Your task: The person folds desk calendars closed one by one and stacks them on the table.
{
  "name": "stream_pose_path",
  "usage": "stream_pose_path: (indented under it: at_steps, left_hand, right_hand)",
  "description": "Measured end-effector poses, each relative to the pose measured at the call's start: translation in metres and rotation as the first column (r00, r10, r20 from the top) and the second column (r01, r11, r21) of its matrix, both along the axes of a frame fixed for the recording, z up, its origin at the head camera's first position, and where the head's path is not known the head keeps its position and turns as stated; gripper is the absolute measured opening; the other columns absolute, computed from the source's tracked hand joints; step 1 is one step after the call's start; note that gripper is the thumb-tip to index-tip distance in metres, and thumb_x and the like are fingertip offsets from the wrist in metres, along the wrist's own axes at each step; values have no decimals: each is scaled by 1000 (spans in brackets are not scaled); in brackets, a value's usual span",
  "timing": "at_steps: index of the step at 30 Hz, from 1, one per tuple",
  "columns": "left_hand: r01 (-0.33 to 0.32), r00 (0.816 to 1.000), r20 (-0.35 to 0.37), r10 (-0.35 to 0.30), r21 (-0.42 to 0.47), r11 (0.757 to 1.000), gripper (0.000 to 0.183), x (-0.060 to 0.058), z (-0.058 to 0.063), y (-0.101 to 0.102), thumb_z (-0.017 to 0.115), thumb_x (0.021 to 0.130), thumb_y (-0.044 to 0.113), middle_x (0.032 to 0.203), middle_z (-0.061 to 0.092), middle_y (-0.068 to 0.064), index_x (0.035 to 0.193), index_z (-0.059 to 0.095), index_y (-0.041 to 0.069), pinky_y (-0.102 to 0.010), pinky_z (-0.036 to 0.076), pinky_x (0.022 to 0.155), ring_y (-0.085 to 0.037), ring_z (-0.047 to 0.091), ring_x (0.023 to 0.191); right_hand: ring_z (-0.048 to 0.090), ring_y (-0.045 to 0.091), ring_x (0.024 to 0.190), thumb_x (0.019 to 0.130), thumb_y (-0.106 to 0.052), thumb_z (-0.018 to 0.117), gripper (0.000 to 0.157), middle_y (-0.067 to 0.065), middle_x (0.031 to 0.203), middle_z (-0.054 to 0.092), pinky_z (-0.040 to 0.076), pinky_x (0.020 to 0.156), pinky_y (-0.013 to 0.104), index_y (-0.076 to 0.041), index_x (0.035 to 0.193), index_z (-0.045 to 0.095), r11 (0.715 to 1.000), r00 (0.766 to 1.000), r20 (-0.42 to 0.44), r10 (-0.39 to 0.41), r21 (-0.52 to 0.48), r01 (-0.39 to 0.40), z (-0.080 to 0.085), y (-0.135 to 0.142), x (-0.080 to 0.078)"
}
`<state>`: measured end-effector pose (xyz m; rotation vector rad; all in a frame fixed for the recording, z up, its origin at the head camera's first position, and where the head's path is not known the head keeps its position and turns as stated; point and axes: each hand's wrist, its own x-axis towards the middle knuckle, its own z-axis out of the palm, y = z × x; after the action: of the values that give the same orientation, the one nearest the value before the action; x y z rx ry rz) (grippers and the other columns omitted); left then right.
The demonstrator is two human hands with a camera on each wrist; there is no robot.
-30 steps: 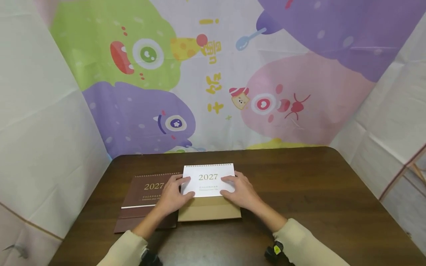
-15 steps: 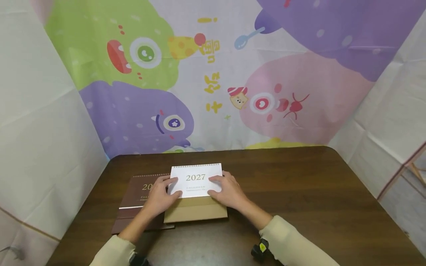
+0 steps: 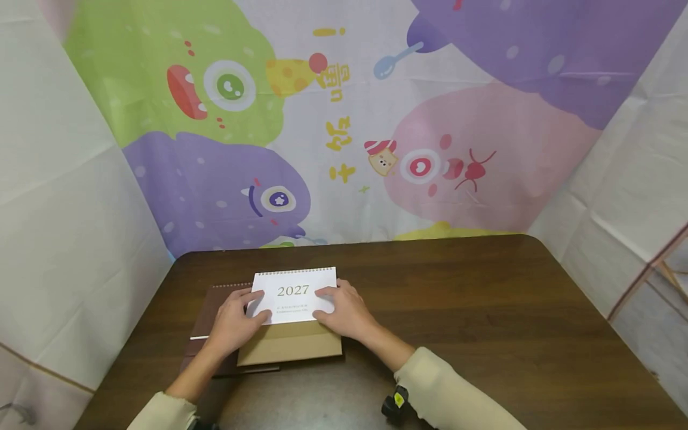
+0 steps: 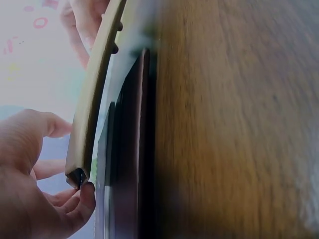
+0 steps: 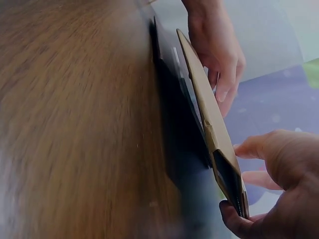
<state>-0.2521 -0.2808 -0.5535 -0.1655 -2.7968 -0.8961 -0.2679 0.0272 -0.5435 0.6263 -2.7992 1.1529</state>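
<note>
A white desk calendar (image 3: 292, 295) marked 2027, with a spiral along its top and a tan cardboard base (image 3: 295, 346), is held between both hands. My left hand (image 3: 236, 316) grips its left side, thumb on the front and fingers curled behind. On the opposite side my right hand (image 3: 346, 307) holds it the same way. Beneath and to the left lies a brown calendar (image 3: 206, 316), mostly covered in the head view. Both wrist views show a gap between the tan base (image 4: 87, 114) and the brown calendar (image 5: 172, 74) on the table.
The dark wooden table (image 3: 457, 328) extends to the right and in front of the hands. A printed cartoon cloth (image 3: 344, 119) hangs along its back edge. White cloth walls (image 3: 70, 149) stand at both sides.
Both hands have carried the white calendar leftward, from beside the brown calendar to over it. The brown calendar's printed 2027 is now covered. The grip looks the same.
</note>
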Motion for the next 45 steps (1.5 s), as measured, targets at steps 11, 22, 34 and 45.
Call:
stream_pose_path:
  at_steps: [11, 22, 34, 45]
  left_hand:
    - [-58, 998, -9, 58, 0, 998, 54, 16, 19, -25, 84, 97, 38, 151, 68, -33, 141, 79, 8, -70, 53, 113, -55, 63, 142]
    - [-106, 983, 153, 104, 6, 994, 53, 56, 92, -15, 75, 105, 23, 163, 56, -38, 149, 68, -5, -71, 44, 127, -59, 51, 156]
    - [-132, 983, 129, 131, 3, 991, 50, 58, 97, -29, 74, 105, 22, 161, 57, -39, 146, 70, -7, -71, 46, 124, -61, 53, 152]
    - [-126, 987, 96, 126, -10, 992, 48, 53, 91, -31, 78, 101, 22, 145, 69, -36, 144, 73, -1, -63, 53, 105, -48, 69, 124]
  right_hand:
    - [60, 43, 152, 94, -39, 87, 48, 23, 159, 66, 50, 126, 60, -16, 137, 82, 1000, 999, 28, 19, 13, -20, 1, -37, -8]
    - [61, 36, 151, 97, -40, 85, 44, 17, 158, 67, 50, 127, 52, -23, 137, 83, 999, 999, 39, 34, 35, -35, 3, -71, -10]
    - [59, 38, 154, 97, -38, 85, 42, 19, 159, 66, 50, 128, 52, -23, 135, 83, 999, 998, 52, 46, 4, -47, 19, -83, 1]
    - [65, 34, 144, 94, -38, 86, 41, 16, 149, 73, 55, 120, 49, -20, 131, 85, 998, 998, 15, 56, -29, -55, -4, -88, -8]
